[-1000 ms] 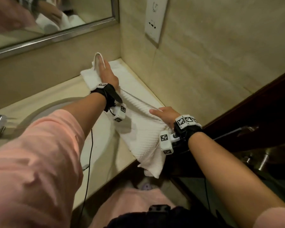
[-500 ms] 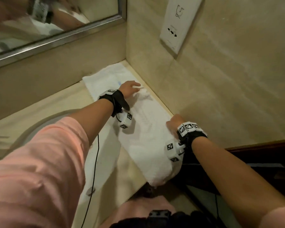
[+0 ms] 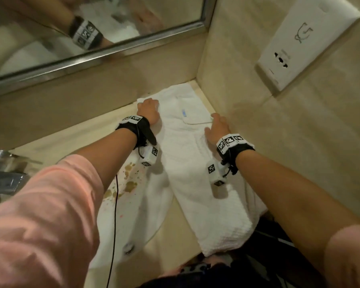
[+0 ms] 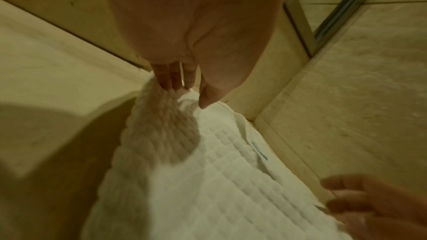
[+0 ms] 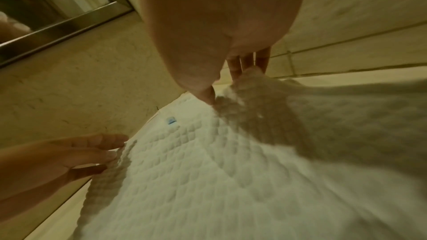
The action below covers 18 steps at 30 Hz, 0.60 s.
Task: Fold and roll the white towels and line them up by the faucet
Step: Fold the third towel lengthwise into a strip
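A white waffle towel (image 3: 195,183) lies folded into a long strip on the counter, running from the wall corner to the front edge, where its near end hangs over. A small flap with a blue tag (image 3: 184,112) lies on its far end. My left hand (image 3: 148,109) rests on the far left corner, its straight fingers (image 4: 171,83) touching the edge. My right hand (image 3: 215,125) lies flat on the strip's right side by the wall, fingertips (image 5: 242,68) on the cloth. The faucet (image 3: 2,175) is at the left edge.
The white sink basin (image 3: 133,215), with brown stains (image 3: 130,185), lies left of the towel. A black cable (image 3: 114,204) hangs over it. Mirror (image 3: 71,28) at the back, wall and socket plate (image 3: 299,42) close on the right.
A second ago my left hand laid the towel's far end down. Since then it slid to the far left corner and my right hand moved forward along the right side.
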Available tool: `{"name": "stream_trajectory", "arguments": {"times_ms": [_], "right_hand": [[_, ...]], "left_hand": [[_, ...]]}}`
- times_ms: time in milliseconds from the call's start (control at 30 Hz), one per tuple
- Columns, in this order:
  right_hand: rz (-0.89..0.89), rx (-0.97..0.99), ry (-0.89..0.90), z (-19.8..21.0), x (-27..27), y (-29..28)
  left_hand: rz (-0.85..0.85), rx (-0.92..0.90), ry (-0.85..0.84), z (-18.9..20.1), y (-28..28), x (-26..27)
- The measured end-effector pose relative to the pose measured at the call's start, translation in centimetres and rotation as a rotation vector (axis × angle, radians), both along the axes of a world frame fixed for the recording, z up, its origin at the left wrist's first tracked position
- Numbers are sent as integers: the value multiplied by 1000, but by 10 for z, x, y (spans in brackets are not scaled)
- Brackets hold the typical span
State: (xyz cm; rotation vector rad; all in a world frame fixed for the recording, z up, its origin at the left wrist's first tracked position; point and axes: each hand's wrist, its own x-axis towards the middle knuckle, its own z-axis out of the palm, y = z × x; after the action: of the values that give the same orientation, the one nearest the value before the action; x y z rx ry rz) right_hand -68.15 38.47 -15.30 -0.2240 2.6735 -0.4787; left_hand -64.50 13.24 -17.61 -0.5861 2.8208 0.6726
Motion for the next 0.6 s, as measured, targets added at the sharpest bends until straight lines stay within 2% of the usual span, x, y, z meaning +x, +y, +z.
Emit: {"name": "stream_trajectory", "arguments": {"times_ms": [233,400,600], "right_hand": [[308,90,74,-8,-33,-26],[418,115,164,-10,-39,-35],[615,315,178,4,-49,-42]], "left_hand": [[15,0,12,-8,-6,-2],[-49,-40,15,-13,-7,-6],[74,-35,35,-5,-4,-14]]}}
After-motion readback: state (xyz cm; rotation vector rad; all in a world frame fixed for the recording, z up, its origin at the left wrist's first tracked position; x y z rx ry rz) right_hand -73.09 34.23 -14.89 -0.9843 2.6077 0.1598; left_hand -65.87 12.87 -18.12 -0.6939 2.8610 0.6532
